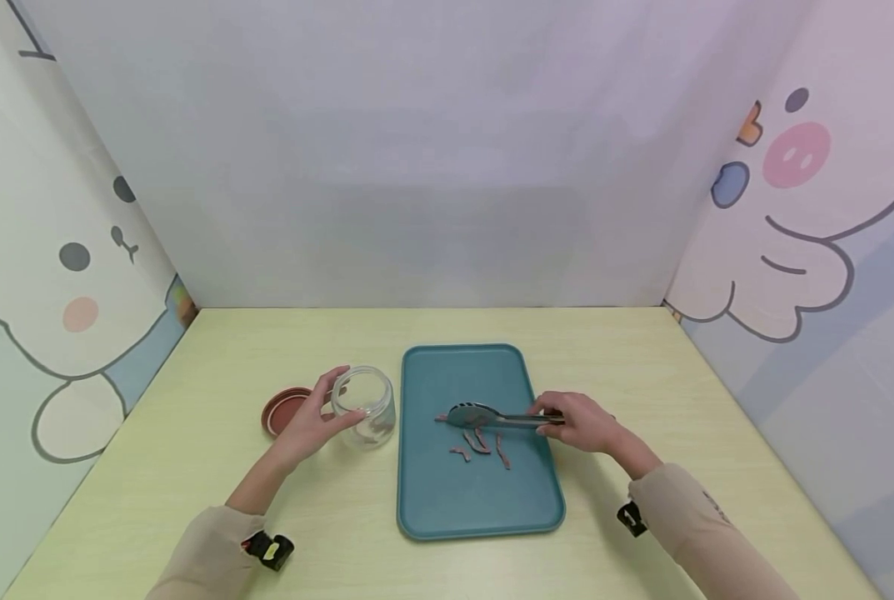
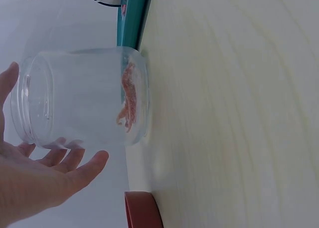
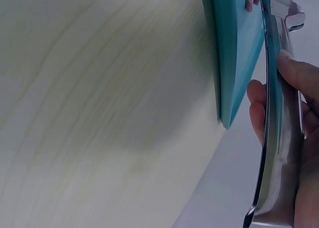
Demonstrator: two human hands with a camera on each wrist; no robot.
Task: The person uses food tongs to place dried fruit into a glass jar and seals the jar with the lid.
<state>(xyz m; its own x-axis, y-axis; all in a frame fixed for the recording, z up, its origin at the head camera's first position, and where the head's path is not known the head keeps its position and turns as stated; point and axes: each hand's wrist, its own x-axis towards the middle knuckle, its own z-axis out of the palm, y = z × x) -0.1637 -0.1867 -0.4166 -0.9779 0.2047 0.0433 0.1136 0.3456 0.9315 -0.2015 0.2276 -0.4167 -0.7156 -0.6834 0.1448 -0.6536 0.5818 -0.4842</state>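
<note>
My left hand [image 1: 315,425] grips a clear jar [image 1: 381,423] near its rim, thumb on one side and fingers on the other. The jar stands upright and lidless beside the tray. In the left wrist view, a few reddish meat strips [image 2: 129,98] lie at its bottom. My right hand [image 1: 577,421] holds metal tongs [image 1: 517,421] by the handle, thumb on one arm and fingers on the other. The slotted tongs head is low over the blue-green tray [image 1: 484,504], at the end of one strip. Several more meat strips [image 1: 502,452] lie just below it on the tray.
A red-brown round lid [image 1: 285,410] lies on the pale wooden table [image 1: 327,533] left of the jar, partly behind my left hand. A plain light curtain [image 1: 447,208] closes off the back, with cartoon-printed cloth at both sides.
</note>
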